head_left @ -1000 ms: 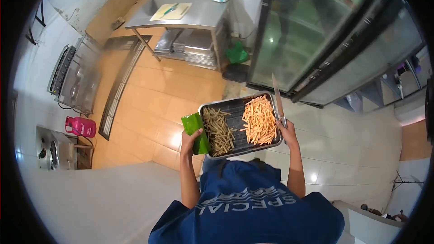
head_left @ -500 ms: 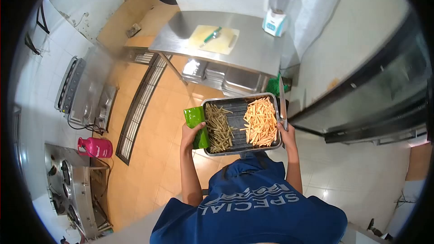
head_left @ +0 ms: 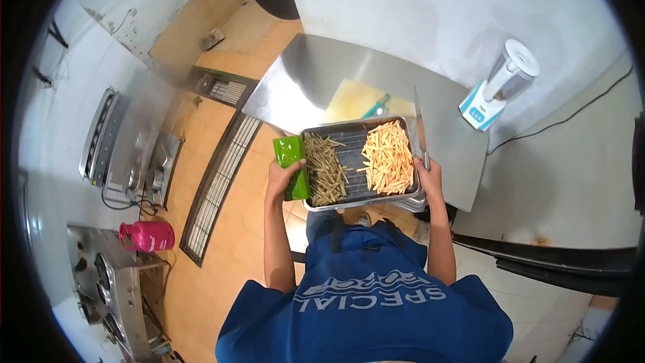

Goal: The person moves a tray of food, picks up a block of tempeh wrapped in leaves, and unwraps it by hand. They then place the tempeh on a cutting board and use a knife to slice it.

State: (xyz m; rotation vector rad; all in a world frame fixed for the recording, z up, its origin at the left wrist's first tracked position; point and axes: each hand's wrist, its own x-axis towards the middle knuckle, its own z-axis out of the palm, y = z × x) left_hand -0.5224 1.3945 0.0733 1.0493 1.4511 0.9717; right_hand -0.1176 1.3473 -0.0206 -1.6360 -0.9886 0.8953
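A dark metal tray [head_left: 355,161] is held level in front of my body. Cut green beans [head_left: 326,173] fill its left side and orange carrot sticks [head_left: 388,161] its right, with a bare strip between. My left hand [head_left: 282,178] is closed on the tray's left edge and pins a shiny green packet [head_left: 289,158] against it, thumb on top. At the right edge my right hand [head_left: 430,178] grips the tray together with a knife [head_left: 420,124], whose blade points away from me. The fingers under the tray are hidden.
Just beyond the tray stands a steel table [head_left: 443,101] with a yellowish cutting board [head_left: 342,99], a green-handled tool [head_left: 377,105] and a blender [head_left: 497,84]. To the left are a floor drain grate [head_left: 215,191], a pink gas cylinder [head_left: 151,235] and a stove [head_left: 101,275].
I have come closer to the steel table; the tray's far edge now overlaps the table and cutting board in view. Both hands keep their hold.
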